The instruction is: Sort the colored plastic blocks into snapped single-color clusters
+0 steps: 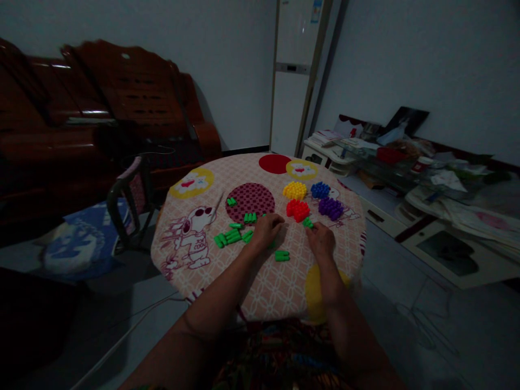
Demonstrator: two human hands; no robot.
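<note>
A round table (203,271) carries a pink cartoon-print cloth. My left hand (266,230) rests curled on the cloth beside several loose green plastic pegs (229,237); whether it holds one is hidden. My right hand (320,238) is pinched on a small green peg piece (307,222) just below a red peg cluster (298,209). Behind that lie a yellow cluster (294,190), a blue cluster (320,189) and a purple cluster (330,207). Two more green pegs (281,255) lie between my hands.
A dark wooden sofa (81,124) stands at the back left, with a small chair (132,200) by the table. A low cabinet with a cluttered glass top (406,157) runs along the right wall. A tall white unit (294,76) stands in the corner.
</note>
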